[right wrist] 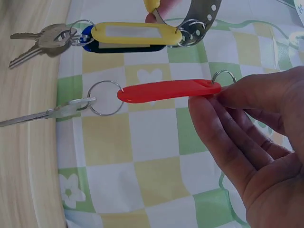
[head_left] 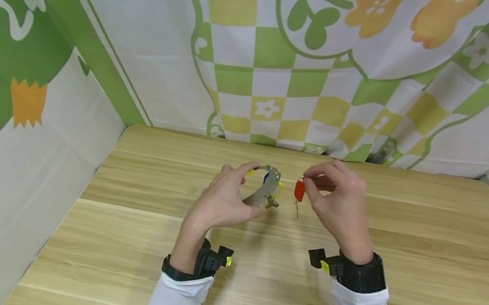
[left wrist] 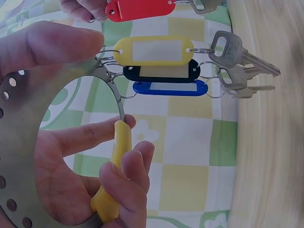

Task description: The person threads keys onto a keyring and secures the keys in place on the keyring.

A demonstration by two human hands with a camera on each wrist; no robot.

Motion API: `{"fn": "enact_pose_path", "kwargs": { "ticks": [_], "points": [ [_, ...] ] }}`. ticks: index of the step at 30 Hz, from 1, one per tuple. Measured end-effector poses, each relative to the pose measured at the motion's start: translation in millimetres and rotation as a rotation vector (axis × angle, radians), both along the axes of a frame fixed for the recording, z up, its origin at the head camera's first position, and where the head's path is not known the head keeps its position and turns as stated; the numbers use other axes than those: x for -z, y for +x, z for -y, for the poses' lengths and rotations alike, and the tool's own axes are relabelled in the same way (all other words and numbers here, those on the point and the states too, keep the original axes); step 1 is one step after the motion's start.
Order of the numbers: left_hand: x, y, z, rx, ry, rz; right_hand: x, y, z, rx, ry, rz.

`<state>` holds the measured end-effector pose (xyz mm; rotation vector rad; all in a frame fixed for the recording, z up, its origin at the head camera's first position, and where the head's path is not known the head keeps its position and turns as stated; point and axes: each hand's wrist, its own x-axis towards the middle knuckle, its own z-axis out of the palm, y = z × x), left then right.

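Note:
My left hand holds a flat grey metal key ring with holes along its band, fingers curled about its yellow grip. From it hang a yellow key tag, a black key tag and a blue key tag, with keys on their far ends. To the right of the ring, my right hand pinches a red key tag at the end with its small wire loop. A single key dangles from the red tag's other end, apart from the big ring.
Below both hands lies a wooden tabletop. A green, white and yellow checkered cloth hangs behind its back edge, and a printed wall covering stands on the left. Each wrist wears a black camera strap.

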<state>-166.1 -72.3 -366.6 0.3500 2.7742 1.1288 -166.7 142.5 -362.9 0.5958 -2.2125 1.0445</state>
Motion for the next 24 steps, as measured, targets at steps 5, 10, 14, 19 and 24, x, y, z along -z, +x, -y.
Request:
{"fn": "enact_pose_path", "kwargs": {
  "ticks": [5,10,14,19,24],
  "points": [
    [-0.3,-0.4,-0.3,0.003,-0.002,-0.004,-15.5,9.9,9.2,-0.021,-0.026,-0.003],
    [-0.5,-0.2,-0.7,0.001,-0.004,0.002,-17.3,11.4,10.8,-0.034,-0.043,0.006],
    [-0.7,-0.4,-0.7,0.0,-0.004,0.007,-16.3,10.9,10.5,-0.033,-0.049,0.014],
    [-0.9,-0.3,-1.1,0.0,-0.006,0.009,-14.2,10.0,9.5,-0.036,-0.063,0.023],
    [-1.3,-0.1,-1.2,0.004,-0.005,0.004,-17.0,11.5,11.1,-0.024,-0.054,0.029]
  ]
}}
